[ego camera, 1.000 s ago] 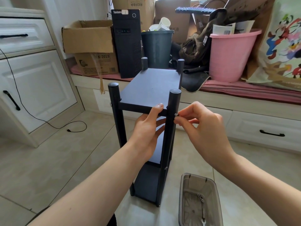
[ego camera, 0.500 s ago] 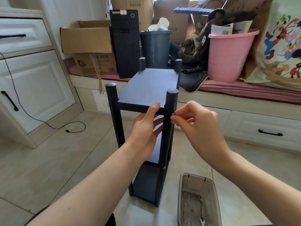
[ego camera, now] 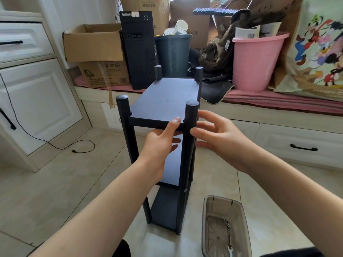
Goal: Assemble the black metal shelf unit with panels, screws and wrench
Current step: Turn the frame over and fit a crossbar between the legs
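Our left hand (ego camera: 157, 143) grips the front edge of the top panel (ego camera: 165, 101) of the black shelf (ego camera: 167, 164) standing on the floor (ego camera: 55, 182). Our right hand (ego camera: 220, 140) hangs released, fingers spread, beside the near right post (ego camera: 189, 138), holding nothing.

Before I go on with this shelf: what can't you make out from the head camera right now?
- Screw at the near right post: the right hand and the post hide the spot.
- Left hand fingers: tucked under the top panel.
- Wrench in the clear bin: cut off by the bottom edge.
- Small parts in the bin: too small to identify.
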Demonstrator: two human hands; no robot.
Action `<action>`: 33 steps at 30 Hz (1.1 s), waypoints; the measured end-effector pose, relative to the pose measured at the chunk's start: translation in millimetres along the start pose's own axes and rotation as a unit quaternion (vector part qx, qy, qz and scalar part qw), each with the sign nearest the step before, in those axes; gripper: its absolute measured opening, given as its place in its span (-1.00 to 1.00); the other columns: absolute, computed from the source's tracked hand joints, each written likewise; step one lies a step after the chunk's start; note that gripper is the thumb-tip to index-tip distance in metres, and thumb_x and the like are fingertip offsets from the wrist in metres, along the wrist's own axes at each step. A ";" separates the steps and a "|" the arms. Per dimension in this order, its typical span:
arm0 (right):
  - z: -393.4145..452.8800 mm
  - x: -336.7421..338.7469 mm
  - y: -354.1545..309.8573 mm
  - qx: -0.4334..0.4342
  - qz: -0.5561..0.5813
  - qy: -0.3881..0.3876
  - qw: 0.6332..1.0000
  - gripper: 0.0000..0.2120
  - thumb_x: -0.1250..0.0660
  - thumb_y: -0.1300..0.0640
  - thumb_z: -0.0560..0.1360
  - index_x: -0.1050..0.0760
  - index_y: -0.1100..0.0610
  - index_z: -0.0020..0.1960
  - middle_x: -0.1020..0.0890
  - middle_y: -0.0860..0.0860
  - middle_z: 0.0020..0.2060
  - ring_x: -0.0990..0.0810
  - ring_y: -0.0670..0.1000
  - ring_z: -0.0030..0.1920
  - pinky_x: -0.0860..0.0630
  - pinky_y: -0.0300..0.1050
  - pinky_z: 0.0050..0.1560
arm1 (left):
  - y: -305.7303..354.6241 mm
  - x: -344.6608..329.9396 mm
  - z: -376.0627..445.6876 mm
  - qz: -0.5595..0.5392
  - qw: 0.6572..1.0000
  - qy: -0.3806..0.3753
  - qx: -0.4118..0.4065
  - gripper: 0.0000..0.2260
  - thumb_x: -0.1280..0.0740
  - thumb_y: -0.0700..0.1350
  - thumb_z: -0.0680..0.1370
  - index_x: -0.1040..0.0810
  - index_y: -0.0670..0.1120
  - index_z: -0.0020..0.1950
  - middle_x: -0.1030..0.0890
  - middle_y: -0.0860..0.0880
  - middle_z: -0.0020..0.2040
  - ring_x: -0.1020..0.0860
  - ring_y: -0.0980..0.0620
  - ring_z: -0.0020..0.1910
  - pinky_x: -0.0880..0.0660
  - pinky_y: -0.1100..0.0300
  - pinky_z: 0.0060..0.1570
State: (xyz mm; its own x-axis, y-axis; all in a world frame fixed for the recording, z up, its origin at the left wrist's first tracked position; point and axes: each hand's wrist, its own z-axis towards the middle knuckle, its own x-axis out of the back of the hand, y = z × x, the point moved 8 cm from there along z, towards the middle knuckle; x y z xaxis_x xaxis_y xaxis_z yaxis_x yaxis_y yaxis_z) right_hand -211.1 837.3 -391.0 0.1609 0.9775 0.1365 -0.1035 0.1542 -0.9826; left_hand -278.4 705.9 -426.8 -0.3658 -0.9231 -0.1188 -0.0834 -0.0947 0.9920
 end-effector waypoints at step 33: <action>36.2 1.3 18.6 -0.077 0.135 0.005 0.988 -0.76 -0.33 0.06 0.52 -0.66 0.15 0.08 -0.73 0.08 -0.05 -0.71 -0.01 -0.09 -0.55 -0.20 -0.22 | 64.2 -16.0 -27.8 0.522 0.754 0.072 -0.392 -0.39 -0.12 0.37 0.53 -0.56 0.04 0.40 -0.58 0.07 0.37 -0.40 0.00 0.48 0.15 -0.11 0.56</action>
State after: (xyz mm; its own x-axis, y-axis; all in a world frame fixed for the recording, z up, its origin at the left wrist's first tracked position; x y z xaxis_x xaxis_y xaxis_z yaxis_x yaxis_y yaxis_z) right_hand -248.4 846.7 -404.5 0.1576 0.9784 -0.1337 0.0058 -0.1363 -0.9906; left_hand -252.2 704.3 -360.0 0.2572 -0.6719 0.6946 0.7737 0.5738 0.2685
